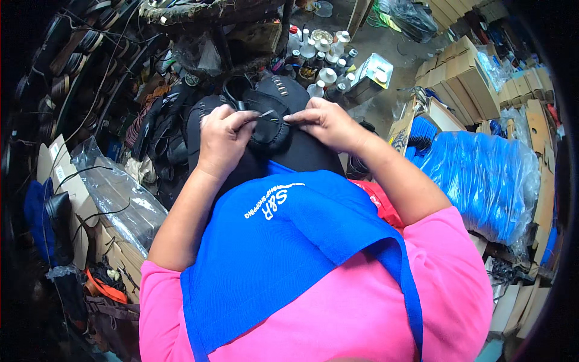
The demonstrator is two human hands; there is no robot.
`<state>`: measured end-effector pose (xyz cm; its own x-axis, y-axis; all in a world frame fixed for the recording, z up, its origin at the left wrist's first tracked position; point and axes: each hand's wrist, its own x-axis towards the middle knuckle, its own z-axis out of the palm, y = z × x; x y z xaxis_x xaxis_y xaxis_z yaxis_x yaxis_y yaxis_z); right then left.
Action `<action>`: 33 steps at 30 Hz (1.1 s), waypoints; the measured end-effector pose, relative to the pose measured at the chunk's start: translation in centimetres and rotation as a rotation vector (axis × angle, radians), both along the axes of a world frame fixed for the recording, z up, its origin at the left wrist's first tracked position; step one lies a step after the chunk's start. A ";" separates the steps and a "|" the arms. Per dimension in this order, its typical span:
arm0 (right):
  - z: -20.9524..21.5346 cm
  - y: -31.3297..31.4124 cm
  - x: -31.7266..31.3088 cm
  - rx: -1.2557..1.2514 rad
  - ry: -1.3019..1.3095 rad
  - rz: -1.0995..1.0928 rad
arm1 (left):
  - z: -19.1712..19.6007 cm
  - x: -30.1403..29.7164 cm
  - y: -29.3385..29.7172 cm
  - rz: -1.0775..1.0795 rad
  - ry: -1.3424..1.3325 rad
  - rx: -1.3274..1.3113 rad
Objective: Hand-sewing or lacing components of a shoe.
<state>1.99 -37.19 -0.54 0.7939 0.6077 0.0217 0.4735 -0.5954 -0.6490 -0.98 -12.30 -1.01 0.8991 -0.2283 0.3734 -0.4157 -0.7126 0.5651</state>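
- So, a black, shoe-like piece with a rounded, stitched edge point(265, 134) is rested on the lap, right over the dark trousers point(313, 157).
- A thin, pale, needle-like strand point(266, 113) is seen just above it, angled upward from the left fingertips.
- That strand is pinched by the left hand point(226, 136), thumb and fingers brought together on its end.
- The right hand point(325, 123) is held at the other side of the piece, fingertips bunched by its edge; whether anything is gripped there can't be told, it's too small.
- A bright blue cloth apron with white lettering point(259, 253) is worn over a pink short-sleeved shirt point(301, 329).
- Past the knees, a cluster of white and dark bottles point(327, 75) is set on the floor.
- Over on the right, a big blue bundle point(476, 175) is wrapped in clear plastic, with brown cardboard boxes point(461, 81) stacked beyond it.
- On the left, a clear plastic sheet point(120, 193) is draped over cardboard.
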 end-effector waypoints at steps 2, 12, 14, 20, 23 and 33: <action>0.0 -0.4 1.6 0.082 0.228 0.036 | -0.2 0.5 -0.1 -0.040 0.094 -0.085; 0.3 -0.7 4.7 0.054 0.388 0.197 | -1.6 0.8 0.0 -0.070 0.170 -0.095; 0.2 -0.8 4.7 0.087 0.408 0.202 | -1.6 0.7 -0.1 -0.081 0.160 -0.078; 0.2 -0.7 5.6 0.062 0.443 0.256 | -1.4 1.2 -0.8 -0.096 0.303 -0.220; 0.4 -0.6 5.5 0.033 0.412 0.269 | -1.3 1.0 -0.8 -0.118 0.250 -0.151; 0.3 -0.9 4.8 0.110 0.506 0.227 | -1.5 -0.3 -0.6 -0.062 0.255 -0.123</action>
